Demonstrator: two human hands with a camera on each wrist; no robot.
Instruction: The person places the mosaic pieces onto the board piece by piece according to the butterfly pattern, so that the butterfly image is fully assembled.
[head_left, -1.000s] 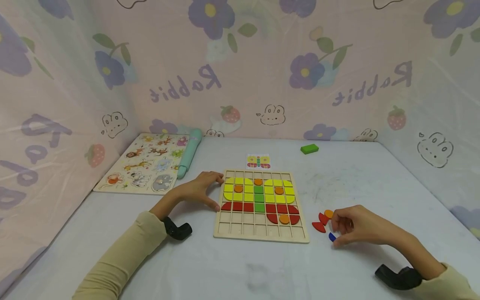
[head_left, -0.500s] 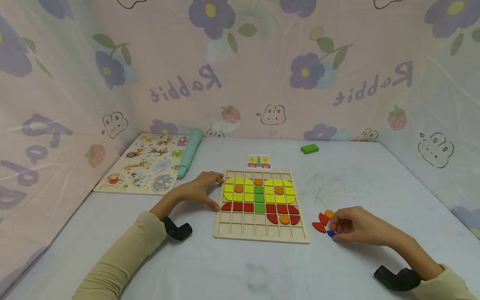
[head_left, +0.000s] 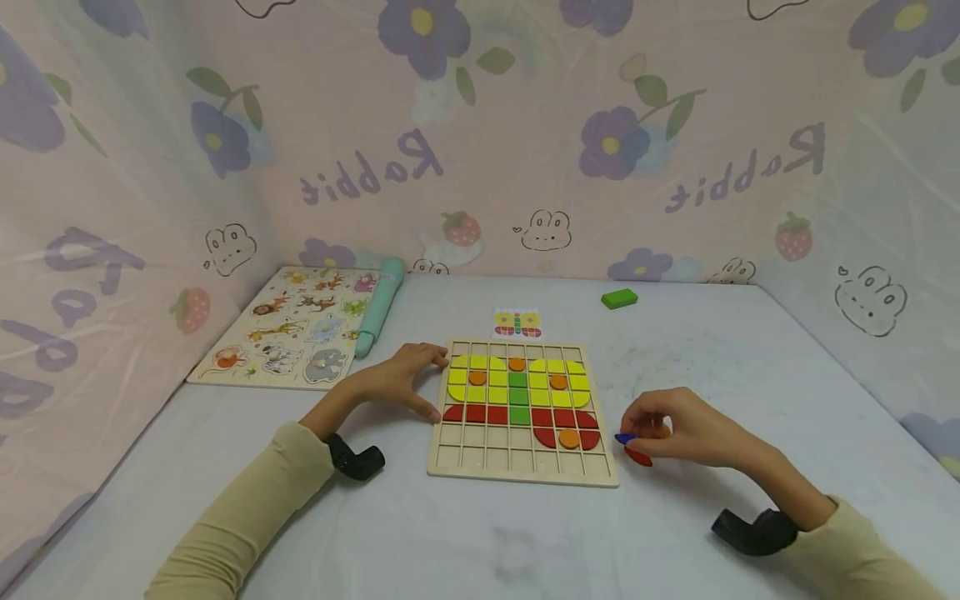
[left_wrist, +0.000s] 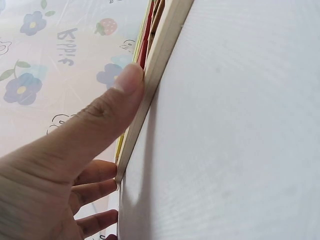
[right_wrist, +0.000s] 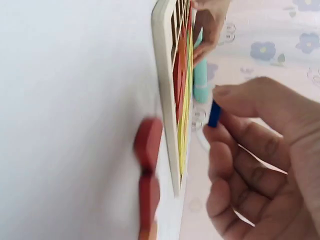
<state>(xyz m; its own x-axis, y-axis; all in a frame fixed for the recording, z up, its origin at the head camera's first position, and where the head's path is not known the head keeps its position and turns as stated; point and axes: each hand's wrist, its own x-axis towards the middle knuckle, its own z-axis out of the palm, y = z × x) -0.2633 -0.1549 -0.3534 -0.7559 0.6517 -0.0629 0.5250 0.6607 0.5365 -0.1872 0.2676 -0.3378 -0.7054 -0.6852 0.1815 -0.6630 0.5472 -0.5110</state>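
My right hand (head_left: 678, 427) pinches a small blue wooden piece (right_wrist: 214, 114) between thumb and index finger, raised above the table just right of the grid board. Below it lie red pieces (right_wrist: 148, 145) and an orange one, partly hidden by the hand in the head view. The wooden grid board (head_left: 522, 468) bears yellow, red, green and orange pieces in a butterfly shape; its lower left cells hold none. At the board's left edge, my left hand (head_left: 401, 385) touches the side with thumb and fingertips, its fingers spread and fairly straight.
A small butterfly pattern card (head_left: 517, 322) lies just behind the board. Further left are an animal puzzle board (head_left: 300, 333) and a teal microphone-like stick (head_left: 381, 304). A green block (head_left: 619, 298) sits at the back right. Patterned cloth walls surround the table.
My right hand has picked the blue piece up from the table and moved left with it, over the loose red pieces toward the board. The left hand has stayed in place.
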